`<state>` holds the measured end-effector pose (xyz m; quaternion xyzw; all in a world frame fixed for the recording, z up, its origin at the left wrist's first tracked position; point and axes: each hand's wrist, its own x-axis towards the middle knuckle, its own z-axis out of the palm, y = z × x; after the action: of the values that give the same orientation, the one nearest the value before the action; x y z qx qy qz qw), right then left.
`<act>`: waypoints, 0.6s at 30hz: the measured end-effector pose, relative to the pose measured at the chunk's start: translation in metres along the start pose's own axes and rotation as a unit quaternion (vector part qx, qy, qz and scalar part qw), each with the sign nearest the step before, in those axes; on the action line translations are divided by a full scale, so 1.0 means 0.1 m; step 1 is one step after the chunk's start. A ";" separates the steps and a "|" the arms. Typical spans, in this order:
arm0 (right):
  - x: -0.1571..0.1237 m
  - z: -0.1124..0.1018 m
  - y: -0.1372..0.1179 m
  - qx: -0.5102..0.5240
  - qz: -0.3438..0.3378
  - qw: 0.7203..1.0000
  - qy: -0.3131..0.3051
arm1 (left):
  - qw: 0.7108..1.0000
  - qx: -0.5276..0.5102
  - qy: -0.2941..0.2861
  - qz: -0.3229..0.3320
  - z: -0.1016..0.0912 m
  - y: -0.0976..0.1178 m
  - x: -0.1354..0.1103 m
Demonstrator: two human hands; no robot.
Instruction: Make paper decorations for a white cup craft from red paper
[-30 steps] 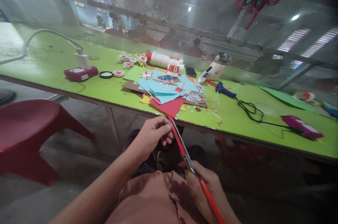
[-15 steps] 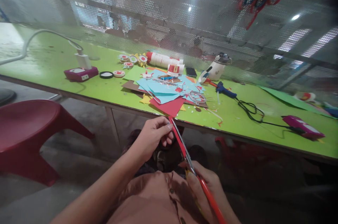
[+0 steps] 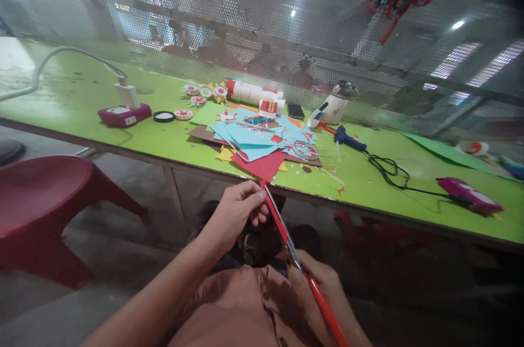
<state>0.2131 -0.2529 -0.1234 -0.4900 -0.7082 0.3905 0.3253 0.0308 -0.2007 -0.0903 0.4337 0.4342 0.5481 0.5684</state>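
My left hand (image 3: 235,211) pinches the far end of a narrow red paper strip (image 3: 273,217) in front of my lap, below the table edge. My right hand (image 3: 323,287) is closed round red-handled scissors (image 3: 323,306). The scissors' metal blades (image 3: 289,238) run along the strip toward my left fingers. Both hands are held over my lap, just short of the green table (image 3: 172,142).
On the table lie a pile of blue, red and brown paper sheets (image 3: 256,142), a blue glue gun (image 3: 347,139) with a black cord, a white bottle (image 3: 335,107), paper rolls (image 3: 249,91), two pink power blocks (image 3: 123,113) and small round badges. A red plastic stool (image 3: 41,205) stands at left.
The scissors and strip have shifted very slightly; both hands keep their hold.
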 end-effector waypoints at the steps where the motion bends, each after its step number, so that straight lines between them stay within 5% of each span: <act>1: 0.00 0.00 0.01 -0.001 -0.003 1.000 0.003 | 1.000 -0.001 -0.002 0.000 -0.01 -0.01 0.00; 18: -0.03 0.00 0.02 0.038 0.031 0.999 -0.015 | 1.000 0.022 -0.007 0.007 -0.03 -0.03 0.00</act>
<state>0.2148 -0.2550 -0.1254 -0.4926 -0.6823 0.4347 0.3209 0.0288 -0.2003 -0.0941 0.4529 0.4388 0.5393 0.5581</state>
